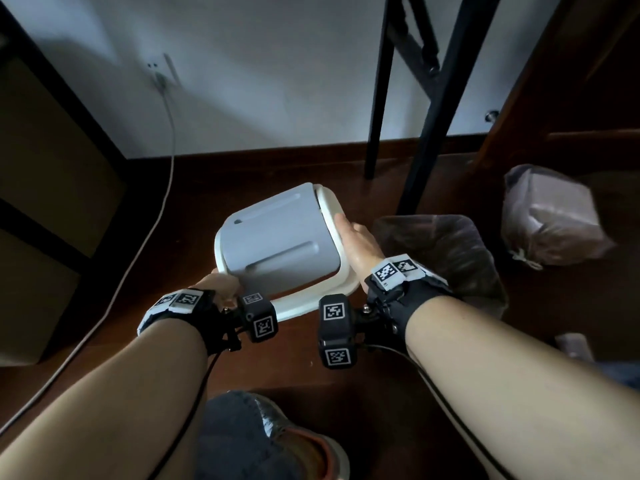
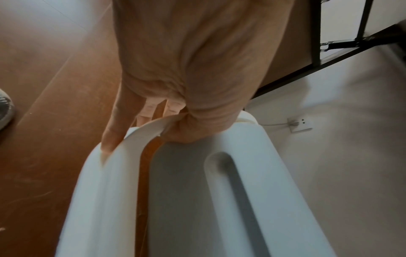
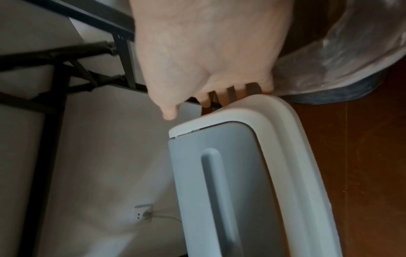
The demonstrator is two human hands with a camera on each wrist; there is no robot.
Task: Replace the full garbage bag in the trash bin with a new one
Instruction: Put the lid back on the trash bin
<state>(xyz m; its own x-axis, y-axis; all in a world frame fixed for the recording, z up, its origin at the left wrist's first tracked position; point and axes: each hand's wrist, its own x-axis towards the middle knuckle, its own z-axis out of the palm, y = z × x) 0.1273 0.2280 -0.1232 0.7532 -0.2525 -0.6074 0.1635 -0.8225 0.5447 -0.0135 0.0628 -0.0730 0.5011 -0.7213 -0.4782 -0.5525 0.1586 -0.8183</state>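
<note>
I hold the bin lid (image 1: 337,209), a white frame with a grey swing flap (image 1: 277,237), tilted above the wooden floor. My left hand (image 1: 221,284) grips its near left corner, thumb on top and fingers under the frame (image 2: 105,191). Along the lid's right edge lies my right hand (image 1: 356,244), whose fingers (image 3: 204,97) curl over the white rim (image 3: 292,139). Just right of the lid stands the dark bin (image 1: 446,251) with a translucent bag draped over its mouth (image 3: 340,60). A full, tied garbage bag (image 1: 550,223) sits on the floor at the far right.
Black table legs (image 1: 429,109) stand behind the lid. A white cable (image 1: 166,188) runs from a wall socket (image 1: 156,69) down across the floor at left. A brown box in a black frame (image 1: 52,202) fills the left side. My knee and shoe (image 1: 263,441) are below.
</note>
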